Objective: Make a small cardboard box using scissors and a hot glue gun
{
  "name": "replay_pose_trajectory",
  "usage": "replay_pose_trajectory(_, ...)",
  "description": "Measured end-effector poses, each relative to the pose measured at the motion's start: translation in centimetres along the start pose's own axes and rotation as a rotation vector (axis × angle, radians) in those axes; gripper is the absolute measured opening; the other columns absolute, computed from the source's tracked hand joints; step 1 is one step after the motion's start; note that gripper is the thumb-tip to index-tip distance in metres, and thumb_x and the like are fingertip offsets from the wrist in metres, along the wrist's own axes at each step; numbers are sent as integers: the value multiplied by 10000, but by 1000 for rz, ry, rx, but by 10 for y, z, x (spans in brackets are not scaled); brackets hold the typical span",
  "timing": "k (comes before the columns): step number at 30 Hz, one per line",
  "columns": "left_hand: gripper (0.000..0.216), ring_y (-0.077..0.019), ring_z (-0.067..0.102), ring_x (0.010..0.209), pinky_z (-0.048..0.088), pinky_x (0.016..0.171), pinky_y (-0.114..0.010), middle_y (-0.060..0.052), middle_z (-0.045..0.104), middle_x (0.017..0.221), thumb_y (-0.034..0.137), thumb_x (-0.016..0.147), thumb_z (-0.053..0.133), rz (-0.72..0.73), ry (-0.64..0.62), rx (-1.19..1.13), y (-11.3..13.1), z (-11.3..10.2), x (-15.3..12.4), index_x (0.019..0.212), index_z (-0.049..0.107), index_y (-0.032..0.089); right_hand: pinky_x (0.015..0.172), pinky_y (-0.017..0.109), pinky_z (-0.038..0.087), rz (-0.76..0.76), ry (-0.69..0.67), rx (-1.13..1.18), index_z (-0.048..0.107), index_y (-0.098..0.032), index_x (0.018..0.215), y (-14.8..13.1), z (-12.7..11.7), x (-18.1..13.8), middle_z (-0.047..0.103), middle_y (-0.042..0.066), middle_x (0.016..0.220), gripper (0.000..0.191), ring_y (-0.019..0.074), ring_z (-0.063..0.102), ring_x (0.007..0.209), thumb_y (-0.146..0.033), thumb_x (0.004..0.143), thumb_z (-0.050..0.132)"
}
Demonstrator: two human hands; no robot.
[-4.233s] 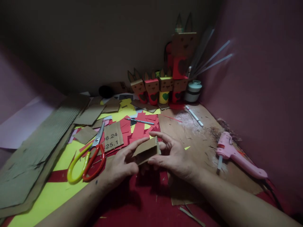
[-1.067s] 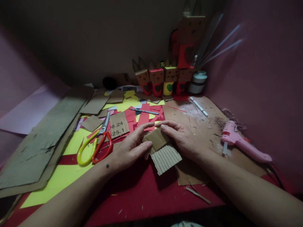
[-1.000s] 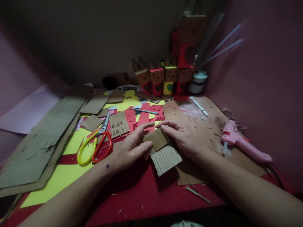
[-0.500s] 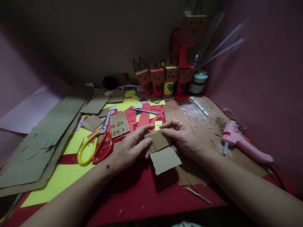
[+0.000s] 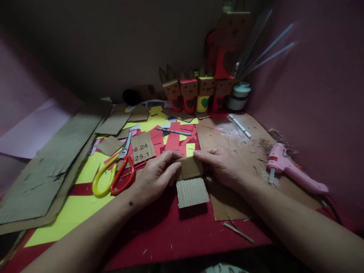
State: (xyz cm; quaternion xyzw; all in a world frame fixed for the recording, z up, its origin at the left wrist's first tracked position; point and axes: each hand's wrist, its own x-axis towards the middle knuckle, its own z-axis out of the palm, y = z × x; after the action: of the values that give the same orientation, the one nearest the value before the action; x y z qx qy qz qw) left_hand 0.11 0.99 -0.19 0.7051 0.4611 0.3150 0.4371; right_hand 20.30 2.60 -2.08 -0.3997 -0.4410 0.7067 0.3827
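Note:
A small piece of cardboard (image 5: pixel 190 169) is held between my two hands, above the red tabletop. Its upper part is smooth and brown; a ribbed, paler flap (image 5: pixel 192 193) hangs below, its corrugation bared. My left hand (image 5: pixel 159 172) grips the left edge, thumb on the front face. My right hand (image 5: pixel 217 163) pinches the upper right corner between thumb and fingers. The fingers behind the cardboard are mostly hidden. Left of my left hand lie scissors (image 5: pixel 115 175) with one yellow and one red handle, near a cardboard piece with printed numbers (image 5: pixel 143 150).
A pink glue gun (image 5: pixel 295 168) lies at right on a cardboard sheet (image 5: pixel 227 204). Large corrugated sheets (image 5: pixel 54 167) cover the left side. Pencil (image 5: pixel 174 131), marker (image 5: pixel 239 126) and red and yellow paper scraps lie behind. Several cardboard figures (image 5: pixel 189 94) stand at the back beside a tub (image 5: pixel 239 96).
The cardboard has turned slightly, so the ribbed flap now hangs straighter and further left. My right hand's fingers have shifted a little along its upper right corner.

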Motion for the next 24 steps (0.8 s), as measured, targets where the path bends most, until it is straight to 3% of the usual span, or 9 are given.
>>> replay_pose_trajectory(13,162,-106,448,472,363,480,-243,67,501,552,318,927,514,-77,-57,-42,4,3,0,924,595,177,434,234,357,-26,29,-266,652,-161,681,-8,-2,-3,565,-8,535,211,99,479,441,-349,758,711)
replay_pose_trajectory(18,144,-124,499,586,400,542,-251,22,574,671,298,922,535,2,-62,39,2,1,0,914,626,187,426,230,328,98,-71,-216,611,-169,603,-13,-5,-2,532,-15,502,269,90,467,420,-367,741,731)
replay_pose_trajectory(21,135,-132,521,626,414,562,-252,7,599,712,283,924,534,39,-78,57,3,1,-1,917,633,192,453,227,309,81,-157,-236,611,-165,568,-17,-4,-3,540,-8,496,289,82,460,447,-364,729,745)
replay_pose_trajectory(24,132,-115,487,562,389,516,-237,28,572,663,285,919,538,12,-88,10,6,2,-2,919,630,192,466,235,316,39,-150,-277,613,-176,582,-15,-3,-3,558,-6,497,266,92,467,459,-361,732,731)
